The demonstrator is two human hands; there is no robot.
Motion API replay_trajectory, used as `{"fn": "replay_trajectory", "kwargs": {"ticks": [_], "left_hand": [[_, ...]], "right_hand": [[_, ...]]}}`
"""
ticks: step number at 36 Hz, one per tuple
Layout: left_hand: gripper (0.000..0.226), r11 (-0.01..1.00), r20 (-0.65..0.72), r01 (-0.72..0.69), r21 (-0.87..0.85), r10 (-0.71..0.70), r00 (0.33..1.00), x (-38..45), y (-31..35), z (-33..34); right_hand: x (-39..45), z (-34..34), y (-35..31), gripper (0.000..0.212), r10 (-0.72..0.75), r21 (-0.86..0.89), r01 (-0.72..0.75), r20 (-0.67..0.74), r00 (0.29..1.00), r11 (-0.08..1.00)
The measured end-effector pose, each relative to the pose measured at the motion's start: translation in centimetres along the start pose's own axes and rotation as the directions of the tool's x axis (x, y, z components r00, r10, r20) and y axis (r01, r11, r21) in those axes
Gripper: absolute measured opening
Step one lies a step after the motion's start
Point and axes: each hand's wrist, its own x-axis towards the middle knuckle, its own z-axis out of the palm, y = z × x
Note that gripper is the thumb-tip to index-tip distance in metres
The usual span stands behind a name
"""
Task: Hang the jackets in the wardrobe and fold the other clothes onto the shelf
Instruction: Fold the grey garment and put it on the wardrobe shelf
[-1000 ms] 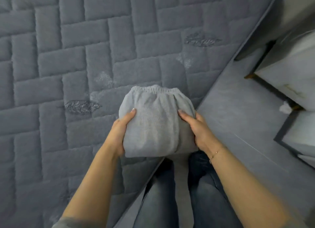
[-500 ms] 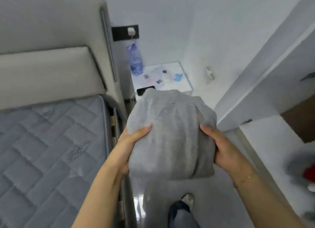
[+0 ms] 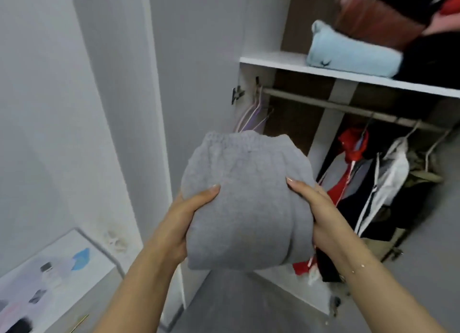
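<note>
Left hand [image 3: 185, 217] fingers were curled under the left side of the folded grey sweatpants [image 3: 245, 203], thumb pressed flat across the top. Right hand [image 3: 321, 208] mirrored it on the right side: thumb on top, fingers wrapped beneath, out of sight. Both hands gripped the bundle, held in the air at about chest height, forearms reaching up and forward from the bottom of the frame, elastic waistband pointing away from the person.

The sweatpants were in front of the open wardrobe, below the white shelf [image 3: 281, 61], not touching it. On the shelf lay a folded light-blue garment [image 3: 353, 55] with brown and dark clothes stacked beside and above it, blurred. Under the shelf ran the rail [image 3: 311, 102]; empty pale hangers [image 3: 251, 116] hung at its left end, and the jackets [image 3: 388, 173], red, black and white, hung at the right. A small white surface [image 3: 59, 260] with scattered bits sat lower left.
</note>
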Motion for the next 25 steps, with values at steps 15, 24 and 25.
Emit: {"fn": "replay_trajectory", "kwargs": {"ticks": [15, 24, 25], "left_hand": [[0.058, 0.999, 0.451, -0.024, 0.046, 0.000, 0.892, 15.7, 14.0, 15.0], [0.056, 0.975, 0.592, -0.168, 0.144, 0.051, 0.804, 21.5, 24.9, 26.8], [0.057, 0.968, 0.597, -0.197, 0.154, 0.068, 0.800, 22.1, 26.0, 28.4]], "right_hand": [[8.4, -2.4, -19.2, 0.050, -0.543, -0.052, 0.543, -0.169, 0.822, 0.838], [11.1, -4.1, -33.6, 0.035, -0.698, -0.240, 0.656, -0.233, 0.677, 0.716], [11.6, -4.6, -35.4, 0.037, -0.703, -0.259, 0.653, -0.244, 0.668, 0.711]]}}
